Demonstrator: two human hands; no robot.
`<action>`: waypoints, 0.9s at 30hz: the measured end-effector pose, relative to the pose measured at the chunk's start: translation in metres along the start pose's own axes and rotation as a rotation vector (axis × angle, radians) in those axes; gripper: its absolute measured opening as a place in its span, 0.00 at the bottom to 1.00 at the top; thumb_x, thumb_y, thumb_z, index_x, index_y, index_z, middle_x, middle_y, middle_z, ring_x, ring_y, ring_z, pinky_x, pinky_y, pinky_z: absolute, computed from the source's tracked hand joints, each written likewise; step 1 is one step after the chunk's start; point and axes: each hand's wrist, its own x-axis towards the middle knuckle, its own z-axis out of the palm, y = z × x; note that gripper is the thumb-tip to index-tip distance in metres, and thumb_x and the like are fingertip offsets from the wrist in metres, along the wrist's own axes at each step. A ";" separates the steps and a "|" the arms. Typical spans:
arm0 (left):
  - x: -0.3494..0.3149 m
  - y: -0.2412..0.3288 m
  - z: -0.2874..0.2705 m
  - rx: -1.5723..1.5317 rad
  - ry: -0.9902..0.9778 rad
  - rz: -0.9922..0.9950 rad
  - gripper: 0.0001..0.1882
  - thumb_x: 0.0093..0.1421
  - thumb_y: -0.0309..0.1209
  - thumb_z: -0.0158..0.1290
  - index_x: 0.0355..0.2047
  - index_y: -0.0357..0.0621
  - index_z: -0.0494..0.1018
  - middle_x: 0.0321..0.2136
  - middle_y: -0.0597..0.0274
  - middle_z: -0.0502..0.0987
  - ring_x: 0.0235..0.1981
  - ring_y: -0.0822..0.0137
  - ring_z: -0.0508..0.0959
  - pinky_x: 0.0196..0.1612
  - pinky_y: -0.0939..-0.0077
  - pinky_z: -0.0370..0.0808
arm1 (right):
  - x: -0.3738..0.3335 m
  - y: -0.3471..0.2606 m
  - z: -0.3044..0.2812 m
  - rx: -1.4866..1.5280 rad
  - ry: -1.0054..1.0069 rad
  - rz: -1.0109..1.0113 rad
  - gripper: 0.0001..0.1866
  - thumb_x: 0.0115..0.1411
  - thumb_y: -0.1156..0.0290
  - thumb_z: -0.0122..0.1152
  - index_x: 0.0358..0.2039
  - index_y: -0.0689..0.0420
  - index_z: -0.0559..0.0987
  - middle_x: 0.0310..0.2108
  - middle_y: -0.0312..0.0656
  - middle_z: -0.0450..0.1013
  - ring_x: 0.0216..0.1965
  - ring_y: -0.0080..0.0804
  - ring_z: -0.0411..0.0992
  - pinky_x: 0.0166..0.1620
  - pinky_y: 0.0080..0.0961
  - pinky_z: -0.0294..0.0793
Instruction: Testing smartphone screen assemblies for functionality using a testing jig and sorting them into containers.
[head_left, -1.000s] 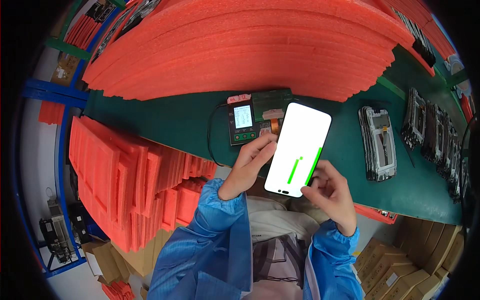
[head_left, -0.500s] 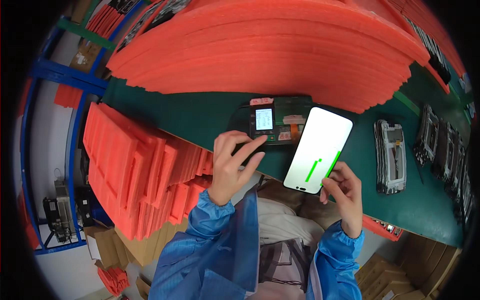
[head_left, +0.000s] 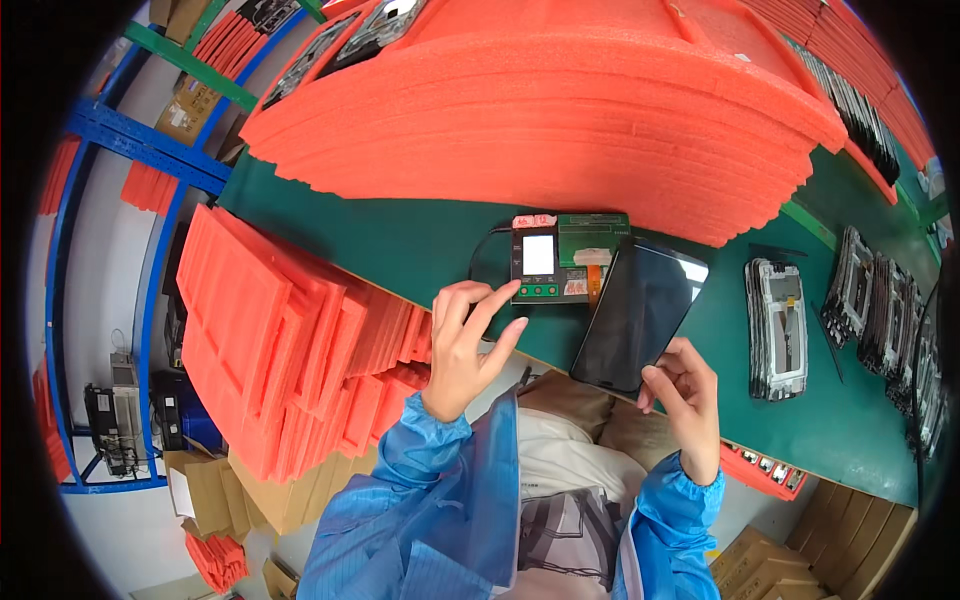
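Dark, glossy, rectangular phone screen (head_left: 640, 315), over dark green tabletop (head_left: 380, 240), lower corner pinched in right hand (head_left: 684, 400). Black-and-green boxy tester (head_left: 562, 265), white display (head_left: 538, 255) lit; left hand (head_left: 462, 350), fingers spread, by its buttons (head_left: 538, 291).

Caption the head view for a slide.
A right hand holds a dark phone screen beside a lit tester, the left hand near its buttons.
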 end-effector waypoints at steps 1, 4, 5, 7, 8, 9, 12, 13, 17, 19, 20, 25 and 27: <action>0.000 -0.001 0.000 0.002 0.004 0.002 0.21 0.51 0.25 0.63 0.47 0.40 0.78 0.36 0.56 0.73 0.43 0.55 0.72 0.47 0.63 0.70 | 0.000 0.000 0.000 0.000 -0.002 -0.004 0.07 0.62 0.82 0.55 0.41 0.64 0.73 0.25 0.36 0.71 0.23 0.21 0.71 0.26 0.17 0.68; 0.001 -0.002 -0.001 0.037 -0.040 0.068 0.20 0.51 0.25 0.62 0.47 0.40 0.78 0.37 0.56 0.74 0.43 0.55 0.72 0.47 0.63 0.70 | 0.001 0.001 -0.003 -0.060 -0.025 -0.071 0.08 0.64 0.83 0.51 0.44 0.64 0.74 0.31 0.36 0.74 0.27 0.20 0.73 0.31 0.17 0.72; 0.002 -0.001 -0.002 0.040 -0.037 0.071 0.20 0.51 0.25 0.62 0.47 0.40 0.78 0.37 0.56 0.74 0.43 0.55 0.72 0.47 0.63 0.70 | 0.001 0.001 -0.003 -0.059 -0.027 -0.075 0.08 0.64 0.83 0.51 0.44 0.64 0.74 0.31 0.36 0.74 0.27 0.20 0.73 0.31 0.17 0.72; 0.006 0.005 -0.005 -0.016 -0.007 -0.018 0.17 0.52 0.25 0.62 0.44 0.40 0.79 0.37 0.55 0.74 0.44 0.55 0.72 0.48 0.63 0.70 | 0.001 0.003 -0.004 -0.163 -0.017 -0.115 0.09 0.61 0.85 0.54 0.42 0.65 0.75 0.32 0.38 0.75 0.30 0.22 0.74 0.35 0.19 0.75; 0.008 0.007 -0.007 -0.044 0.008 -0.062 0.16 0.52 0.25 0.62 0.43 0.39 0.79 0.38 0.55 0.74 0.44 0.55 0.72 0.48 0.63 0.70 | 0.001 0.003 -0.004 -0.215 -0.011 -0.135 0.10 0.59 0.86 0.55 0.41 0.65 0.75 0.33 0.40 0.76 0.31 0.23 0.75 0.37 0.20 0.76; 0.009 0.007 -0.008 -0.042 0.010 -0.061 0.16 0.52 0.25 0.62 0.43 0.39 0.79 0.38 0.55 0.74 0.44 0.55 0.72 0.48 0.63 0.70 | 0.001 0.003 -0.003 -0.214 -0.013 -0.138 0.10 0.59 0.86 0.55 0.41 0.65 0.75 0.33 0.40 0.76 0.31 0.23 0.75 0.37 0.20 0.76; 0.016 0.009 -0.010 -0.069 0.006 -0.032 0.13 0.52 0.25 0.62 0.39 0.38 0.80 0.36 0.55 0.76 0.43 0.56 0.74 0.46 0.64 0.71 | 0.003 -0.001 0.001 -0.293 0.007 -0.334 0.12 0.53 0.86 0.59 0.39 0.67 0.76 0.38 0.45 0.78 0.37 0.29 0.77 0.44 0.24 0.77; 0.019 0.009 -0.010 -0.069 0.006 -0.029 0.13 0.52 0.25 0.62 0.39 0.38 0.80 0.36 0.55 0.76 0.43 0.56 0.74 0.46 0.64 0.71 | 0.002 -0.001 0.000 -0.292 0.009 -0.336 0.12 0.53 0.86 0.59 0.39 0.67 0.76 0.38 0.45 0.78 0.37 0.29 0.77 0.44 0.24 0.77; 0.026 0.015 -0.009 -0.157 -0.096 0.133 0.11 0.51 0.24 0.63 0.37 0.38 0.79 0.33 0.56 0.76 0.40 0.57 0.75 0.44 0.65 0.73 | -0.004 0.004 -0.002 -0.351 -0.064 -0.325 0.15 0.47 0.84 0.62 0.38 0.66 0.77 0.43 0.48 0.78 0.40 0.37 0.77 0.49 0.28 0.75; 0.030 0.022 -0.008 -0.280 -0.291 0.186 0.11 0.51 0.23 0.63 0.37 0.39 0.79 0.32 0.58 0.76 0.38 0.58 0.76 0.42 0.66 0.73 | -0.003 0.004 0.000 -0.484 -0.048 -0.412 0.15 0.45 0.86 0.63 0.37 0.66 0.78 0.45 0.48 0.78 0.44 0.38 0.77 0.50 0.30 0.76; 0.032 0.027 -0.008 -0.341 -0.391 0.215 0.11 0.51 0.23 0.63 0.36 0.39 0.79 0.31 0.58 0.76 0.37 0.59 0.76 0.41 0.66 0.73 | -0.002 0.002 0.001 -0.548 -0.039 -0.456 0.15 0.44 0.86 0.63 0.36 0.66 0.78 0.46 0.48 0.78 0.46 0.39 0.77 0.50 0.31 0.76; 0.040 0.043 -0.002 -0.222 -0.470 0.349 0.07 0.52 0.24 0.62 0.33 0.40 0.78 0.30 0.60 0.76 0.36 0.61 0.76 0.40 0.67 0.73 | 0.001 0.003 0.002 -0.667 -0.053 -0.525 0.16 0.43 0.84 0.66 0.36 0.64 0.79 0.47 0.48 0.78 0.46 0.44 0.76 0.50 0.31 0.76; 0.046 0.044 0.001 -0.174 -0.487 0.412 0.07 0.52 0.25 0.61 0.32 0.40 0.77 0.29 0.61 0.74 0.35 0.62 0.75 0.39 0.68 0.73 | 0.001 0.004 0.000 -0.642 -0.061 -0.508 0.16 0.43 0.83 0.68 0.36 0.64 0.79 0.47 0.48 0.78 0.46 0.44 0.76 0.49 0.32 0.75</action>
